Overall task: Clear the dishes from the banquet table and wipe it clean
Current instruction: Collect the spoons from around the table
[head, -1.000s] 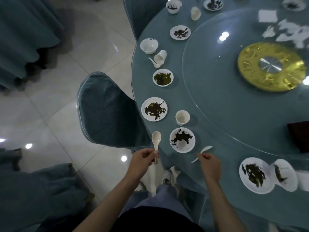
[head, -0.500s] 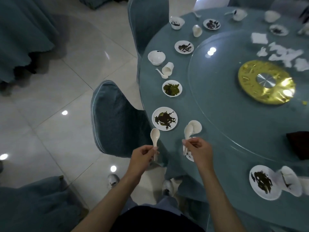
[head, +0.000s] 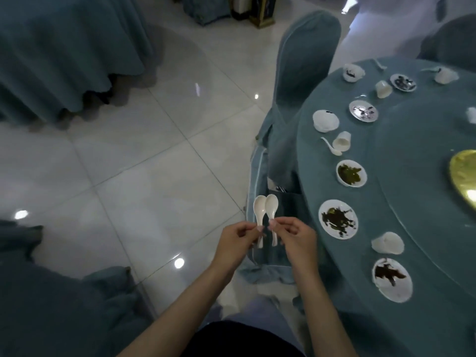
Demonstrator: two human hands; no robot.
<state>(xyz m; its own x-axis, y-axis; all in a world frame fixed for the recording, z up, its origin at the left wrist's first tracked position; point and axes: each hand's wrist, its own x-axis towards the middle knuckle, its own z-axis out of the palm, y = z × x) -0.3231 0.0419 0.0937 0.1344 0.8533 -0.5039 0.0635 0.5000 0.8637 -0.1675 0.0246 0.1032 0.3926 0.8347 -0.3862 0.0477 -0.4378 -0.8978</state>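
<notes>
I hold two white ceramic spoons upright, side by side, off the table's left edge. My left hand [head: 238, 240] pinches the handle of the left spoon [head: 259, 211]. My right hand [head: 296, 238] pinches the handle of the right spoon [head: 272, 208]. The round banquet table [head: 417, 228] in a teal cloth fills the right side. Along its rim lie white plates with dark leftovers [head: 338, 219] [head: 391, 279], a bowl of greens [head: 351, 173], a tipped cup [head: 387, 243] and more dishes further back.
A teal-covered chair [head: 304, 73] stands against the table's left edge, another chair seat [head: 260, 176] just beyond my hands. A third spoon [head: 331, 146] lies beside a tipped cup [head: 342, 141]. A gold turntable centre [head: 463, 176] shows at right. Glossy tiled floor spreads to the left.
My right hand lifted the second spoon off the table and carried it left beside the one in my left hand. The view swung left, away from the table.
</notes>
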